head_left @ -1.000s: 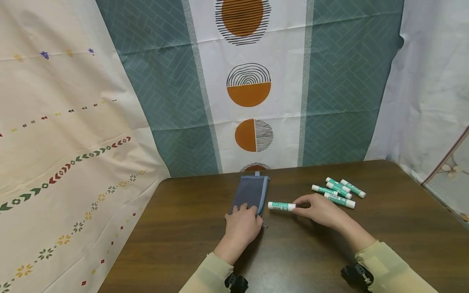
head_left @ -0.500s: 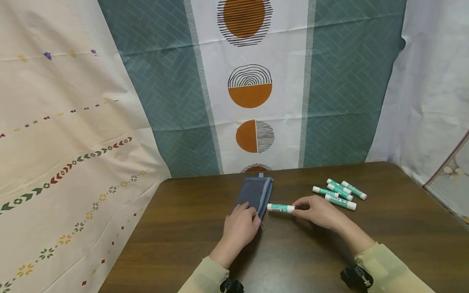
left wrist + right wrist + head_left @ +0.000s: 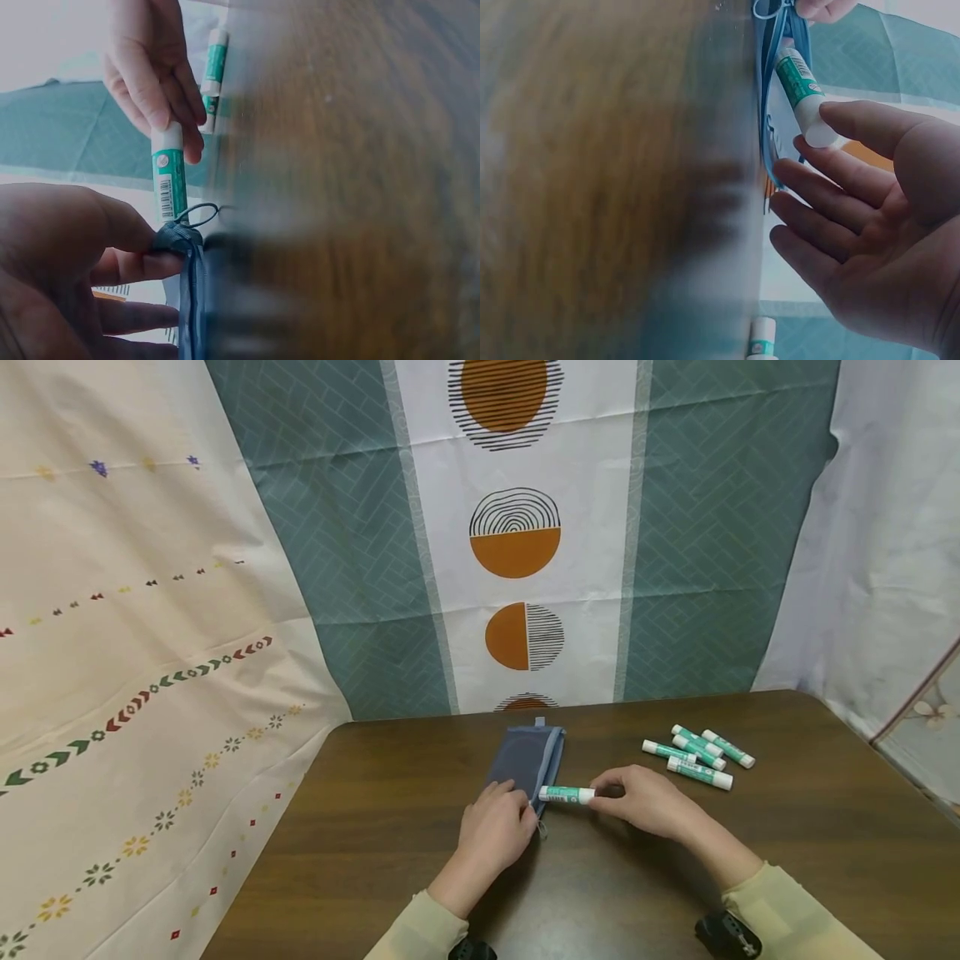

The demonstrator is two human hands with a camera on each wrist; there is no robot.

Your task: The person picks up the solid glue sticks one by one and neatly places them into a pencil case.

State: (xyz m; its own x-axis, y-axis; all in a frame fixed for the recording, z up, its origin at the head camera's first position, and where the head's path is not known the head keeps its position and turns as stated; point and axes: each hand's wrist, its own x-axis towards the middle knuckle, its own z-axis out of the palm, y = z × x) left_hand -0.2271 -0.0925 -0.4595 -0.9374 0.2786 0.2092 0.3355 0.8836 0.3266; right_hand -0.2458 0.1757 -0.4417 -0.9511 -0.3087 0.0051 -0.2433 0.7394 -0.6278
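Note:
A blue zip pouch (image 3: 520,755) lies flat on the brown table. My left hand (image 3: 495,828) pinches its near end between thumb and fingers, as the left wrist view shows. A zip pull loop (image 3: 201,215) hangs by that corner. My right hand (image 3: 647,802) holds a green and white glue stick (image 3: 567,795) by one white end, between thumb and fingertip. The glue stick's far end meets the pouch's right edge. In the right wrist view, the zipped side (image 3: 766,112) gapes, and the glue stick (image 3: 801,84) has its tip between the edges.
Several more glue sticks (image 3: 699,773) lie in a loose cluster on the table (image 3: 600,893), right of my right hand. Patterned cloth (image 3: 551,560) hangs behind the table's back edge, with a cream cloth (image 3: 150,710) on the left.
The glue stick has moved left and slightly nearer, from apart from the pouch to its edge. The pouch has shifted a little right, and its right side now gapes under my left hand's pinch.

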